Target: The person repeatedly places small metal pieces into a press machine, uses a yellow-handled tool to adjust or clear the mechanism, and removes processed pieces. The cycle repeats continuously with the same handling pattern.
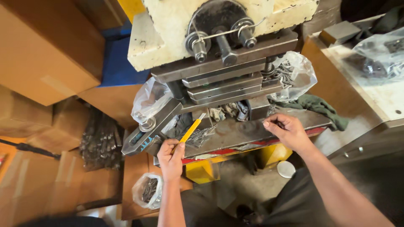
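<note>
Cardboard boxes (46,50) surround a cream press machine (219,38) with a steel bed plate (240,130). I see my left hand (171,157) closed around a yellow-handled tool (190,131), its tip resting beside a loose pile of small metal pins (202,135) on the plate. My right hand (287,130) pinches a small part I cannot identify, fingers nearly closed, at the plate's rear edge. Behind it lies a green rag (322,107).

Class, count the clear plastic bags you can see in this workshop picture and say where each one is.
4: one bag left of the press, one bag right of it, one on the floor, one on the right bench. Others may be hidden.
</note>
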